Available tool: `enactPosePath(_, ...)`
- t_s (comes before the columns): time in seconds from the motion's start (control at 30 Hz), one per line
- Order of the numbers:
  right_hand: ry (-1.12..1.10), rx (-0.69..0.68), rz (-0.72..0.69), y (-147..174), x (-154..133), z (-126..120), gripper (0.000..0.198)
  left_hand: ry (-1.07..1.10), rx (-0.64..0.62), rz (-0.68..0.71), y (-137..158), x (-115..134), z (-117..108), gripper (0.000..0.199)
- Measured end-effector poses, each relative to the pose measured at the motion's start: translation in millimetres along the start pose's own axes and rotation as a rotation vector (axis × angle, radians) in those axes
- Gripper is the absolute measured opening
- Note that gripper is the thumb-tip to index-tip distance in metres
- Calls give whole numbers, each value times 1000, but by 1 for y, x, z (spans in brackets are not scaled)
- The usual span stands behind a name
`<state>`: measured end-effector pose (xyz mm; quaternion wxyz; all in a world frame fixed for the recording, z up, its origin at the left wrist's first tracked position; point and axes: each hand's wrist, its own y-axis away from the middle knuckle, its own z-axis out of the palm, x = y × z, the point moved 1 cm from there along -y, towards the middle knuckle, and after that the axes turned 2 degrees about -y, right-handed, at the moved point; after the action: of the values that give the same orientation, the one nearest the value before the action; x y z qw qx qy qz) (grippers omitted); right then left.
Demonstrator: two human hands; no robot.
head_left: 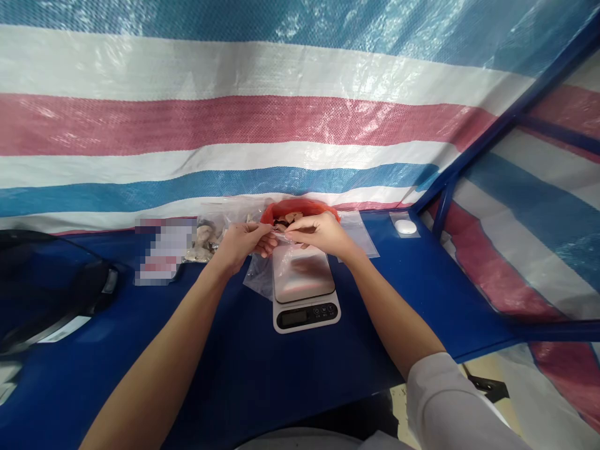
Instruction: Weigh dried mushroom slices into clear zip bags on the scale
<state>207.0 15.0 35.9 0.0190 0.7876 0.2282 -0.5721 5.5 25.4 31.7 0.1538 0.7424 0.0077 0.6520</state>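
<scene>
My left hand point(248, 242) and my right hand point(321, 234) meet above the back of a kitchen scale point(304, 281). Between their pinched fingers is the edge of a clear plastic bag point(282, 238). Glare and the fingers hide most of this bag. Directly behind the hands sits an open red plastic bag point(300, 205) with brown dried pieces inside. To the left of my left hand stands a clear bag of pale brown dried pieces point(202, 242). Another flat clear bag point(257, 276) lies against the scale's left side. The scale's display looks dark.
On the blue table point(225, 381), flat clear bags point(363, 234) lie right of the red bag. Farther right is a small white rounded object point(405, 227). A blurred-out item point(162, 253) and a black object point(51, 287) are at left. Striped sheeting point(234, 125) hangs behind.
</scene>
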Motion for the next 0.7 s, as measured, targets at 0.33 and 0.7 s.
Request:
enactPosePath(0.33,128,-50,89,-10,-6,2,22,-90,2,182,5,1,4,32)
enactPosePath(0.7,194,-5,194,-7,-8,-13,17,-687,134,318,16,17,-10,33)
